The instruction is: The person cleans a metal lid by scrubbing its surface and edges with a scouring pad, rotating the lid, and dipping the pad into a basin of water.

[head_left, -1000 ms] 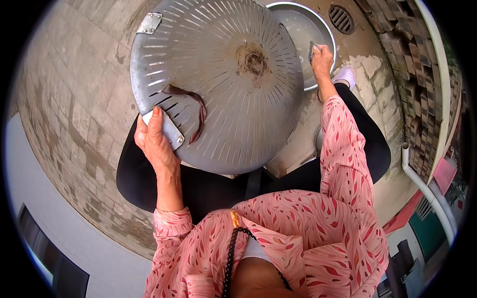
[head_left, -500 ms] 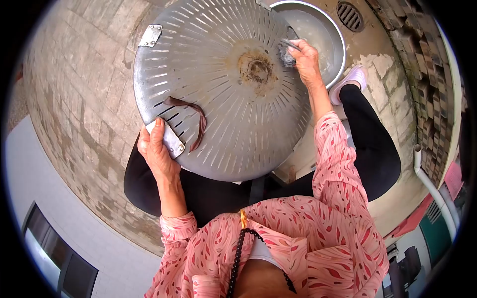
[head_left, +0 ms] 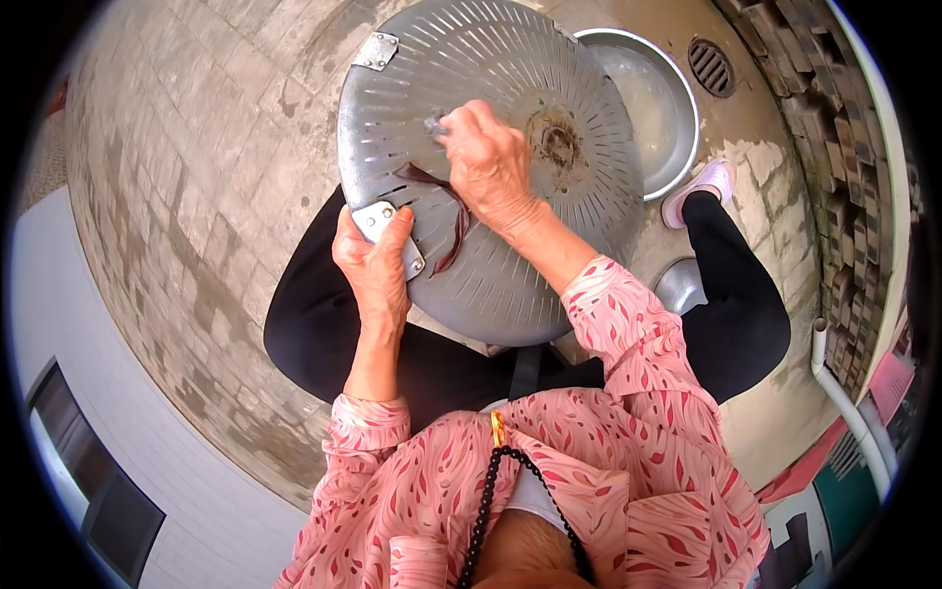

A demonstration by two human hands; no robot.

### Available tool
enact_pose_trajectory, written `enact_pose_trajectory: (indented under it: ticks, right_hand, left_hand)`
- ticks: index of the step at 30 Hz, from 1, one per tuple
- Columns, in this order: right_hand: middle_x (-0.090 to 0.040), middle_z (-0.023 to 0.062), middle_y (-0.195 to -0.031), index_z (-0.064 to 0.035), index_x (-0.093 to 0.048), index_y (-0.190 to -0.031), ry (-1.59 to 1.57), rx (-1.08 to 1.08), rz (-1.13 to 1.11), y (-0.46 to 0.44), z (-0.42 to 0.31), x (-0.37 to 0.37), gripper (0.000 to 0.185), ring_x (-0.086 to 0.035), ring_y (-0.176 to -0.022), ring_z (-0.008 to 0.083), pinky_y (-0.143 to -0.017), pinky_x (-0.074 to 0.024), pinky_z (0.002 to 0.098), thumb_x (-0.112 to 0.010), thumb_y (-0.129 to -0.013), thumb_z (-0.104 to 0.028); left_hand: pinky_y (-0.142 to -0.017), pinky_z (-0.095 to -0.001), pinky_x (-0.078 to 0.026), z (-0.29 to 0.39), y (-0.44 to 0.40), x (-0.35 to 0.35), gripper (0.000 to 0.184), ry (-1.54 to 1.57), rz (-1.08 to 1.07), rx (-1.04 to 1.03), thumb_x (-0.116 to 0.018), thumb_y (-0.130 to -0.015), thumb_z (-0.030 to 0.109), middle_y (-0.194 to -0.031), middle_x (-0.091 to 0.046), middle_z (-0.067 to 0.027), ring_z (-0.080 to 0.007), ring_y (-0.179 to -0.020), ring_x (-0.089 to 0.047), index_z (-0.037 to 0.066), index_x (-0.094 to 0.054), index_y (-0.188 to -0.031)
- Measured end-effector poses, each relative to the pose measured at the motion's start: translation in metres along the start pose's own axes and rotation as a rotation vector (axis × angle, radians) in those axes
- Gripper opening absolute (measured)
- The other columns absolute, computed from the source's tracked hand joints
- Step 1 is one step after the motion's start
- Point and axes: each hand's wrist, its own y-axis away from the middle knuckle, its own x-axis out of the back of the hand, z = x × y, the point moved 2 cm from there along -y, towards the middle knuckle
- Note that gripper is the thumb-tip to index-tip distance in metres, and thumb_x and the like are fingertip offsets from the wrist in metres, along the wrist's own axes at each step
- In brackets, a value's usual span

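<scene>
A large round slotted metal steamer tray [head_left: 520, 74] is held tilted in front of my legs, with a brown rusty stain [head_left: 557, 143] near its middle. My left hand [head_left: 375, 257] grips its near left edge, the thumb over a riveted metal bracket [head_left: 391, 234]. On the tray's left part, my right hand [head_left: 488, 165] presses a grey scouring pad [head_left: 435, 125], mostly hidden under the fingers. A brown strap [head_left: 459, 221] is looped through the slots between my hands.
A metal basin [head_left: 693, 128] of cloudy water stands behind the tray on the right. Further right are a floor drain [head_left: 711, 67] and stacked bricks [head_left: 844, 157]. Beside my right leg is a metal bowl-like piece [head_left: 680, 286]. Stone paving [head_left: 206, 187] lies to the left.
My right hand has swept the scouring pad left across the tray, from beside the basin to near the strap. The tray and my left hand have shifted right in view.
</scene>
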Motion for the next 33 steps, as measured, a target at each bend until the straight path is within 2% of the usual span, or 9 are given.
enact_pose_trajectory:
  ticks: [1, 8, 13, 17, 19, 23, 25, 28, 33]
  right_hand:
    - [-0.051, 0.0099, -0.069, -0.0049, -0.050, -0.076, -0.042, 0.128, 0.029, 0.006, -0.015, -0.010, 0.011, -0.062, -0.060, 0.0293, -0.049, -0.0486, 0.0393, -0.060, -0.080, -0.005]
    - [-0.062, 0.0162, -0.078, -0.0029, -0.055, -0.077, 0.382, -0.176, -0.050, 0.006, 0.077, 0.022, 0.005, -0.063, -0.062, 0.0359, -0.050, -0.0494, 0.0413, -0.059, -0.080, -0.003]
    - [-0.061, 0.0126, -0.074, -0.0044, -0.053, -0.077, -0.090, 0.085, -0.076, 0.007, -0.036, -0.010, 0.005, -0.063, -0.057, 0.0320, -0.047, -0.0476, 0.0415, -0.055, -0.080, -0.001]
    - [-0.062, 0.0131, -0.077, -0.0039, -0.053, -0.079, 0.282, -0.092, -0.090, 0.025, 0.064, 0.026, 0.004, -0.063, -0.062, 0.0356, -0.051, -0.0488, 0.0443, -0.056, -0.080, -0.003]
    - [-0.063, 0.0133, -0.077, -0.0038, -0.053, -0.079, 0.400, -0.157, -0.110, 0.020, 0.066, 0.033, 0.004, -0.063, -0.062, 0.0363, -0.052, -0.0492, 0.0450, -0.056, -0.079, -0.001]
    - [-0.062, 0.0128, -0.084, -0.0050, -0.055, -0.086, 0.040, -0.011, -0.201, 0.020, -0.025, 0.017, 0.013, -0.062, -0.066, 0.0361, -0.056, -0.0477, 0.0426, -0.062, -0.075, -0.001]
    - [-0.062, 0.0128, -0.085, -0.0041, -0.055, -0.084, 0.006, -0.029, -0.188, 0.027, 0.001, 0.019, 0.010, -0.062, -0.066, 0.0365, -0.056, -0.0478, 0.0438, -0.061, -0.076, -0.003]
    - [-0.063, 0.0139, -0.086, -0.0033, -0.054, -0.082, 0.291, -0.173, -0.191, 0.031, 0.062, 0.037, 0.007, -0.062, -0.067, 0.0376, -0.056, -0.0480, 0.0452, -0.059, -0.078, -0.003]
    - [-0.057, 0.0111, -0.071, -0.0061, -0.050, -0.076, 0.091, 0.101, -0.177, 0.021, -0.035, 0.023, 0.009, -0.062, -0.057, 0.0323, -0.049, -0.0484, 0.0400, -0.058, -0.076, -0.001]
  left_hand:
    - [-0.065, -0.0218, -0.044, -0.001, 0.000, -0.001, 0.022, 0.012, -0.009, 0.008, -0.069, -0.078, 0.004, -0.081, -0.058, 0.0007, -0.0061, -0.070, -0.051, 0.001, -0.058, -0.097]
    - [-0.063, -0.0220, -0.043, 0.006, 0.003, 0.000, 0.021, -0.007, -0.027, -0.041, -0.069, -0.076, 0.006, -0.079, -0.057, 0.0000, -0.0064, -0.069, -0.050, 0.002, -0.056, -0.092]
    - [-0.063, -0.0220, -0.043, 0.002, 0.007, 0.005, 0.020, -0.049, -0.012, -0.038, -0.069, -0.076, 0.007, -0.078, -0.057, 0.0002, -0.0062, -0.068, -0.050, 0.002, -0.056, -0.092]
    - [-0.063, -0.0219, -0.044, -0.002, 0.005, 0.007, 0.024, 0.034, -0.020, -0.037, -0.069, -0.076, 0.006, -0.081, -0.059, -0.0006, -0.0070, -0.067, -0.052, 0.000, -0.058, -0.096]
    - [-0.062, -0.0219, -0.044, -0.001, 0.004, 0.002, 0.024, 0.028, -0.034, -0.042, -0.069, -0.076, 0.005, -0.081, -0.059, -0.0006, -0.0071, -0.067, -0.052, 0.000, -0.057, -0.096]
    - [-0.059, -0.0218, -0.043, -0.001, 0.007, 0.000, 0.024, 0.057, -0.040, -0.063, -0.070, -0.077, 0.008, -0.080, -0.058, -0.0003, -0.0069, -0.066, -0.051, 0.001, -0.057, -0.095]
    - [-0.061, -0.0223, -0.044, -0.001, 0.009, 0.006, 0.024, 0.013, -0.035, -0.031, -0.070, -0.077, 0.008, -0.080, -0.058, -0.0004, -0.0070, -0.067, -0.052, 0.001, -0.057, -0.096]
    - [-0.063, -0.0225, -0.043, -0.004, 0.009, 0.006, 0.020, -0.013, -0.040, -0.047, -0.067, -0.077, 0.006, -0.079, -0.057, 0.0009, -0.0064, -0.068, -0.050, 0.001, -0.056, -0.094]
    - [-0.064, -0.0224, -0.043, -0.005, 0.007, 0.002, 0.021, 0.040, -0.045, -0.051, -0.067, -0.077, 0.007, -0.081, -0.057, 0.0002, -0.0063, -0.070, -0.050, 0.002, -0.056, -0.094]
